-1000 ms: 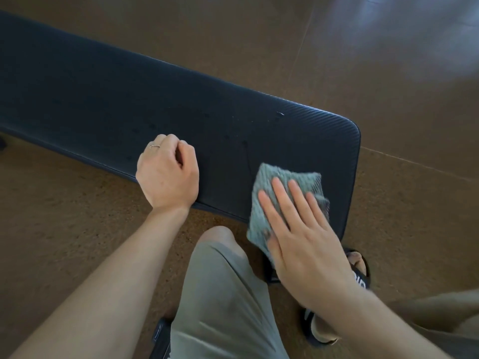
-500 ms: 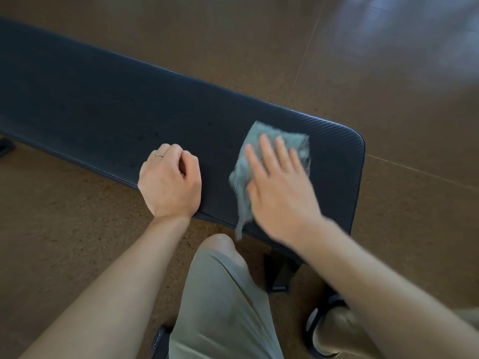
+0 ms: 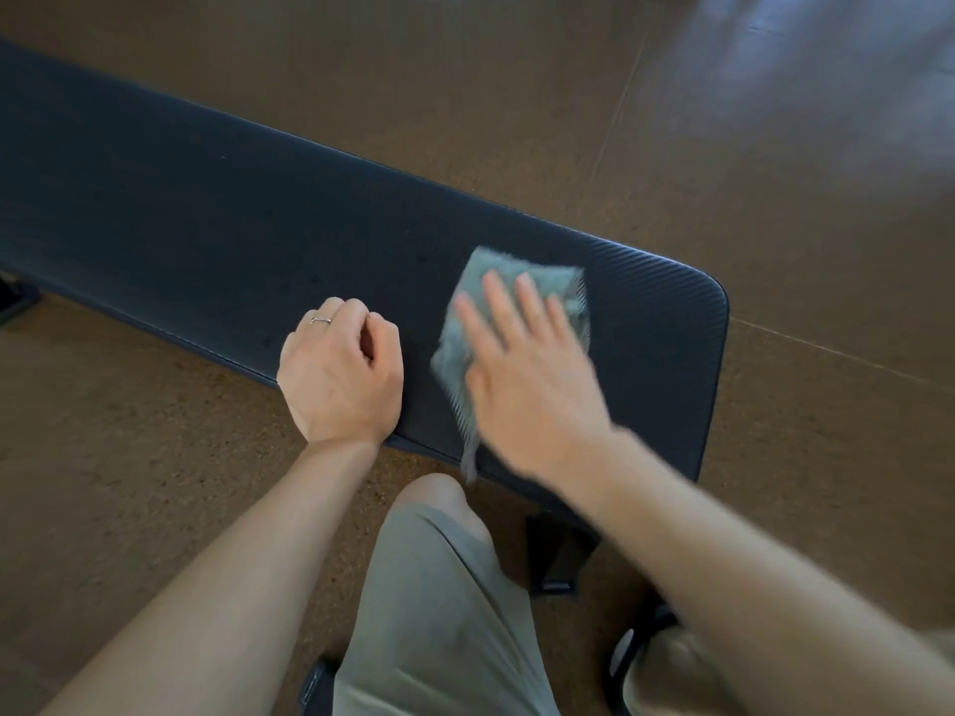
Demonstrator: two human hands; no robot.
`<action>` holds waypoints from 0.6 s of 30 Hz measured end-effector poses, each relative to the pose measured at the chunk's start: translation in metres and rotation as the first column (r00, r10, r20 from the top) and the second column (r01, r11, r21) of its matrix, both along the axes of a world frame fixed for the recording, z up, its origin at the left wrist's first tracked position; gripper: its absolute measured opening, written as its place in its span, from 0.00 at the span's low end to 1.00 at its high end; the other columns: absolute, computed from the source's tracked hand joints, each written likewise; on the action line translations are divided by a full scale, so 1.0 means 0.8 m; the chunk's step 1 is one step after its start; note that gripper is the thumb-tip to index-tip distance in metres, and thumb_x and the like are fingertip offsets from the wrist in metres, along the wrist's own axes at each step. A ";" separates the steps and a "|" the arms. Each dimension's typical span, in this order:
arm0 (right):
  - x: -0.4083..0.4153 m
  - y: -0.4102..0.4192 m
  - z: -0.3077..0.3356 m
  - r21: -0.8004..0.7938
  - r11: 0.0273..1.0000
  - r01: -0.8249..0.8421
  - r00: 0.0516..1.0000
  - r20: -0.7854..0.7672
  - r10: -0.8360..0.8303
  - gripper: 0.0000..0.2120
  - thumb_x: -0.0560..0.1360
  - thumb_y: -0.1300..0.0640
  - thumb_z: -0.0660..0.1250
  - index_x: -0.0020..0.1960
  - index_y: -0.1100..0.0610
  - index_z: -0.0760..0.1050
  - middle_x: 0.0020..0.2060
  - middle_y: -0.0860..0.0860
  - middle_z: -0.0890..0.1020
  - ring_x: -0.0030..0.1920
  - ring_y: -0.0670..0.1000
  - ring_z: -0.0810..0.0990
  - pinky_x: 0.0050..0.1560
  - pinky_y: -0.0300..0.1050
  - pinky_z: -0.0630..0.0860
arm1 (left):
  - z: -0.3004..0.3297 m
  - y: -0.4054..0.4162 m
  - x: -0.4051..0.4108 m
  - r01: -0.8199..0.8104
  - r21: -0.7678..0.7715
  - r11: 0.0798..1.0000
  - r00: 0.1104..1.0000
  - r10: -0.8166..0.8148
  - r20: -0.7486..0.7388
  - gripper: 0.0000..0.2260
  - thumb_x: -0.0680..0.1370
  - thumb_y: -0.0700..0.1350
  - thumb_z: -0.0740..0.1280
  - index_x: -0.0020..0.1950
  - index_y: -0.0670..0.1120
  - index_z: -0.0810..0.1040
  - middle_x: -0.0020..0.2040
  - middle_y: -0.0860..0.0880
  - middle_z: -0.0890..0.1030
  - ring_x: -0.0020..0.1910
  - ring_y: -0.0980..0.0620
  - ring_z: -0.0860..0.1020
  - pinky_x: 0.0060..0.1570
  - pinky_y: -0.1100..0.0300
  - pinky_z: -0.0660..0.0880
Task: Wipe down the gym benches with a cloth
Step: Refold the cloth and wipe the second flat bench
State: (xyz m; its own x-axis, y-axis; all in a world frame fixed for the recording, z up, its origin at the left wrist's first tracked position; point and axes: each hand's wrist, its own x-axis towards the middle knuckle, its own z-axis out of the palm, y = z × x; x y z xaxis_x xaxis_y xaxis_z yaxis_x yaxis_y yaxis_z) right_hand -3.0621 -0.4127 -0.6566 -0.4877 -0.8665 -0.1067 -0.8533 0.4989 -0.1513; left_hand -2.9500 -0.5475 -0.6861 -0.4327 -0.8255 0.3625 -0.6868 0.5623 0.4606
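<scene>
The counter (image 3: 206, 235) is a long, dark padded gym bench with a ribbed surface, running from the upper left of the head view to a rounded end at the right. A grey-green cloth (image 3: 522, 286) lies on top of the counter near that right end, folded to a rough square, with one frayed edge trailing down past the near edge of the padding. The right hand (image 3: 527, 385) lies flat on the cloth, fingers straight and slightly spread, palm down and pressing the fabric against the surface; nothing is curled round the cloth. This hand and the cloth are blurred, so finer detail of the contact cannot be told. The left hand (image 3: 343, 374) rests on the near edge of the counter, just beside the cloth but apart from it, fingers clenched into a loose fist that holds nothing. A thin ring (image 3: 320, 319) shows on one finger of that hand. Both forearms are bare. Below the counter's near edge a bent knee in olive shorts (image 3: 439, 602) is in view between the two arms. A dark leg of the bench frame (image 3: 560, 558) stands on the floor under the right end. A dark sandal (image 3: 628, 658) shows at the lower right. The floor (image 3: 465, 85) is brown and speckled, with thin seam lines and a pale glare at the upper right.
</scene>
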 end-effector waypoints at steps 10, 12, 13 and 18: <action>-0.067 -0.035 0.003 0.035 0.999 0.026 1.000 0.008 -0.026 0.28 0.85 0.45 0.44 0.84 0.46 0.43 0.83 0.51 0.46 0.83 0.56 0.42 0.81 0.55 0.41 | 0.004 0.000 -0.001 0.012 0.003 1.000 1.000 -0.012 -0.015 0.15 0.79 0.45 0.57 0.32 0.46 0.62 0.33 0.49 0.69 0.33 0.45 0.69 0.34 0.53 0.65; -0.053 -0.048 -0.001 0.032 0.998 0.060 0.998 0.019 -0.061 0.28 0.85 0.46 0.44 0.84 0.48 0.42 0.83 0.53 0.45 0.82 0.58 0.41 0.81 0.57 0.41 | 0.003 -0.001 0.000 0.011 0.004 1.000 1.000 -0.011 -0.024 0.15 0.79 0.46 0.57 0.32 0.47 0.60 0.32 0.50 0.69 0.33 0.46 0.68 0.34 0.54 0.63; -0.034 -0.037 0.000 0.021 0.999 0.031 0.999 0.018 -0.032 0.29 0.85 0.46 0.45 0.84 0.49 0.43 0.83 0.53 0.46 0.82 0.59 0.41 0.81 0.58 0.42 | 0.003 -0.001 0.001 0.013 -0.001 1.000 1.000 -0.013 -0.026 0.15 0.79 0.45 0.58 0.32 0.47 0.60 0.33 0.50 0.69 0.33 0.46 0.68 0.35 0.54 0.62; 0.048 0.065 0.000 0.018 0.975 -0.221 0.975 0.023 0.220 0.29 0.84 0.46 0.46 0.84 0.48 0.47 0.83 0.52 0.49 0.83 0.57 0.44 0.81 0.58 0.47 | 0.000 0.000 0.002 0.012 -0.047 0.999 0.999 -0.014 -0.043 0.16 0.80 0.44 0.59 0.33 0.49 0.59 0.32 0.51 0.67 0.32 0.48 0.67 0.35 0.56 0.61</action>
